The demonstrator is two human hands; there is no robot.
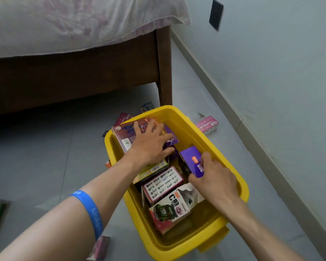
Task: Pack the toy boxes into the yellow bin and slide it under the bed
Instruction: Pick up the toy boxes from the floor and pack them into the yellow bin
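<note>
The yellow bin stands on the grey floor, just beside the bed leg at its 12 o'clock, not yet under the bed. The left hand lies flat, fingers spread, on a large maroon box tilted against the bin's 10 o'clock rim, probably pressing it down to make it fit. The right hand grasps a purple box at the bin's 2 o'clock side, fingers curled round its near end, seemingly seating it in the free gap. Pink-edged and white boxes already lie packed. A pink box remains loose on the floor at 1 o'clock, near the wall's skirting; others lie at 11 o'clock.
</note>
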